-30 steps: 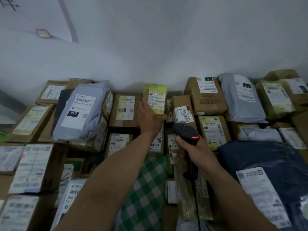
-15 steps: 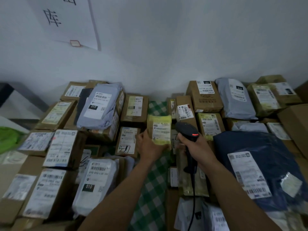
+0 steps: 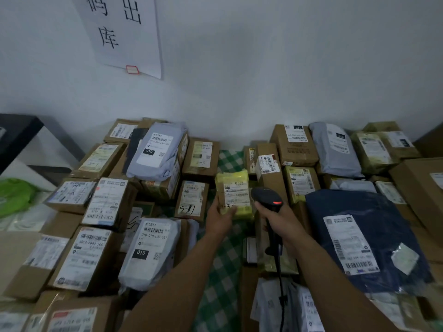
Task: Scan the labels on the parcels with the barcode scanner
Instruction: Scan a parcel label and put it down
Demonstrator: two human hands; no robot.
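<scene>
Item: yellow parcel [image 3: 233, 188], gripped in my left hand [image 3: 219, 219], fingers curled round its lower edge. Long axis upright, label facing me, above the green checked cloth [image 3: 227, 259].
Item: barcode scanner [image 3: 265, 198], handle gripped in my right hand [image 3: 281, 222]. Long axis points away from me, head just beside the parcel's right edge, red light lit.
</scene>
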